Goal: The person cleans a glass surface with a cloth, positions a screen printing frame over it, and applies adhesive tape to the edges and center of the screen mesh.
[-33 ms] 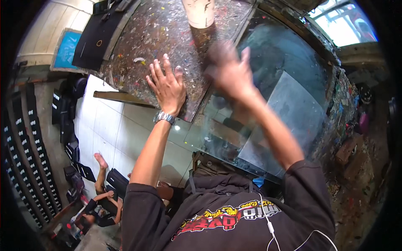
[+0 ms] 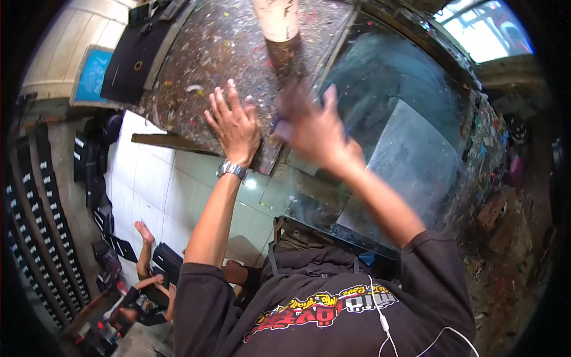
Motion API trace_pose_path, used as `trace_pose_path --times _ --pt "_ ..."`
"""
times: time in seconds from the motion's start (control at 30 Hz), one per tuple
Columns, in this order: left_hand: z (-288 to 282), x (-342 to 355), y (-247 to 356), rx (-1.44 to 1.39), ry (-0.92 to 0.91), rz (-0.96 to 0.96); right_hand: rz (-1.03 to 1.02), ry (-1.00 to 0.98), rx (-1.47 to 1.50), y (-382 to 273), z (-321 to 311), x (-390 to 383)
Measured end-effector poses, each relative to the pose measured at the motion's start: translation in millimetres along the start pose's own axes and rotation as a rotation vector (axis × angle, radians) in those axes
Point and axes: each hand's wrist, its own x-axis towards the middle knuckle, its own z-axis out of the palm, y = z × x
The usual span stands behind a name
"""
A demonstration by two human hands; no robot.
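My left hand (image 2: 237, 128), with a metal watch (image 2: 232, 170) on its wrist, lies flat on the speckled, paint-stained tabletop (image 2: 208, 35). Its fingers are spread and hold nothing. To its right, my right hand (image 2: 318, 134) is smeared by motion at the boundary between this tabletop and a glass sheet (image 2: 386, 65). The thumb sticks up while the other fingers appear curled. A blurred dark shape (image 2: 295, 102) and a bluish-white edge show at those fingers; what they belong to I cannot make out. Beyond stands a cream cylinder (image 2: 278, 21) with a dark patch below it.
A pale grey rectangular sheet (image 2: 413, 154) lies at the glass on the right. Black flat pieces (image 2: 134, 65) and a blue panel (image 2: 92, 74) are at the far left. Another person (image 2: 146, 291) sits on the floor at lower left, near rows of black pieces (image 2: 50, 196).
My right hand has moved left and slightly nearer to me, closer to my left hand. My left hand stays flat on the tabletop. The view has shifted slightly.
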Motion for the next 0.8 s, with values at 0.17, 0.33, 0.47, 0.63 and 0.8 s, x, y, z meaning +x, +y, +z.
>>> trace_pose_path --times 0.17,0.33,0.47,0.63,0.8 --pt "7.7 5.4 10.8 -0.037 -0.022 0.033 -0.166 -0.065 0.385 -78.0 -10.3 -118.3" --pt "-3.1 -1.0 -3.4 0.012 0.018 -0.002 0.101 0.123 -0.034 69.4 3.0 -19.4" --pt "1.1 6.8 8.4 0.009 0.020 0.017 0.388 0.116 -0.082 133.7 8.7 47.5" --pt "-1.3 2.6 -8.3 -0.243 0.051 -0.046 -0.261 0.165 0.115 -32.3 24.8 -23.6" --pt "-10.8 2.2 -15.1 -0.527 0.175 -0.094 0.292 0.166 -0.147 112.3 9.4 52.2"
